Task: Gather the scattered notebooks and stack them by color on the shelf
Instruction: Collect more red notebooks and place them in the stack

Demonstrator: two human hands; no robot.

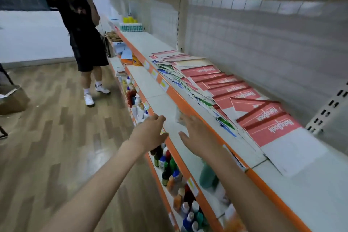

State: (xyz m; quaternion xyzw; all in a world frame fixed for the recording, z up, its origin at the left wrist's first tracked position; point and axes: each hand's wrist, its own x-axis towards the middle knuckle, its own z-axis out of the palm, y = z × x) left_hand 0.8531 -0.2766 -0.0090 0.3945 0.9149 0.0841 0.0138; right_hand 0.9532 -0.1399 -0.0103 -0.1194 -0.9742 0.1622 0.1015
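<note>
Orange edging runs along every shelf (pixel 190 107) of the rack, which stretches from 5 o'clock up toward 12. Nearest, at 6 o'clock on the lowest tier, stand crowded paint bottles (pixel 170 167) with coloured caps, partly hidden behind the two forearms that reach over them. The left hand (pixel 150 132) is at the centre of the view, fingers loosely bent and spread, holding nothing. Just beside it toward 3 o'clock, the right hand (pixel 195 135) is stretched flat with fingers straight, also holding nothing, its fingertips by the orange lip of the notebook shelf; motion blur hides whether they touch it. Both hands hover above the pale middle shelf.

At 3 o'clock the red notebooks (pixel 267 118) lie overlapping in a slanted row, the word "Notebook" upside down on their covers. Along their front edge, toward 2 o'clock, green and blue notebooks (pixel 190 88) fan out untidily beneath them. A cream notebook (pixel 194 62) and more red ones lie farther on, at 1 o'clock.

Beyond, at 12 o'clock, small teal-capped bottles (pixel 131 28) and yellow containers sit on the same shelf. At 11 o'clock a person in black clothes (pixel 84 39) and white shoes stands on the wood-patterned floor (pixel 56 118). A cardboard box (pixel 13 98) rests at 9 o'clock.
</note>
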